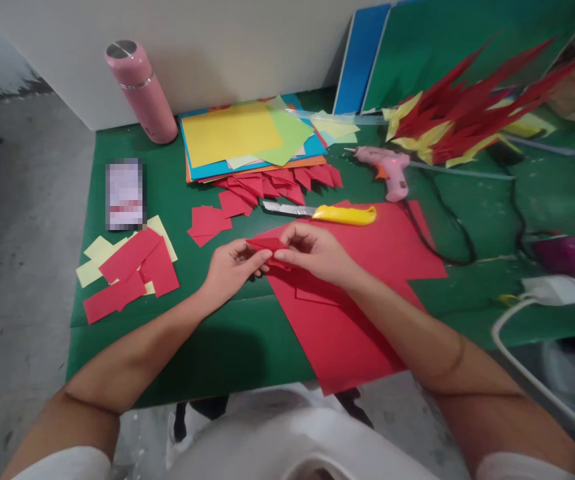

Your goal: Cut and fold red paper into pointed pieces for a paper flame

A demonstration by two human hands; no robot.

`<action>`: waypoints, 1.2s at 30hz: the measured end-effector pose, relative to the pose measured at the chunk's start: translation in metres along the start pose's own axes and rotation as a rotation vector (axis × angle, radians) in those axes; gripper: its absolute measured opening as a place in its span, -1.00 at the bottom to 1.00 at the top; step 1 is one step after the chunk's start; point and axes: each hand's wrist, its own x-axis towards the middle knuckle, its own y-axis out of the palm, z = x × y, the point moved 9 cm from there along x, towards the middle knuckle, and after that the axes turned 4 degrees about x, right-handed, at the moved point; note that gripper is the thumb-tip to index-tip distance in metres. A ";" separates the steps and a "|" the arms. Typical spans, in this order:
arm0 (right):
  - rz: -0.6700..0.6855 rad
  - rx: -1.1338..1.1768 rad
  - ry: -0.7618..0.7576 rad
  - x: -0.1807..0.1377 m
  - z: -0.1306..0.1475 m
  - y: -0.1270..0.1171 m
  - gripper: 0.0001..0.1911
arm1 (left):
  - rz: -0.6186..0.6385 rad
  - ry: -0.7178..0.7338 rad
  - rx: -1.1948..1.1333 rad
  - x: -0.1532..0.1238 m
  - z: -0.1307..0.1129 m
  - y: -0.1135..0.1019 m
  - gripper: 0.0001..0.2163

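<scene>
Between my two hands is a small folded piece of red paper (266,244), held just above the table. My left hand (235,265) pinches its left end between thumb and fingers. On the right end, my right hand (315,252) closes with thumb and fingertips. Beneath them lies a large red paper sheet (342,340), its near corner over the table's front edge. Just beyond my hands rests a box cutter (343,214) with a yellow handle, its blade pointing left. Several folded red paper pieces (277,183) are heaped behind it.
A pink bottle (140,90) stands at the back left, near a blurred-out phone (125,193). Red and yellow paper scraps (132,267) lie at left. Coloured sheets (232,137) are stacked behind. A pink glue gun (385,170) trails a black cord beside red paper spikes (467,110).
</scene>
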 end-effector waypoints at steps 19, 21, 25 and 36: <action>-0.038 0.000 0.028 0.002 -0.009 -0.004 -0.54 | 0.085 -0.045 -0.037 0.000 -0.001 0.004 -0.56; -0.022 0.007 0.020 0.002 -0.008 -0.003 -0.56 | 0.085 -0.047 -0.039 0.000 0.000 0.004 -0.56; 0.071 0.006 0.000 0.001 -0.002 0.005 -0.59 | 0.053 -0.036 -0.057 0.000 -0.003 0.002 -0.58; 0.070 -0.089 -0.066 0.000 0.002 0.005 -0.63 | 0.095 -0.058 -0.031 -0.001 -0.001 0.005 -0.59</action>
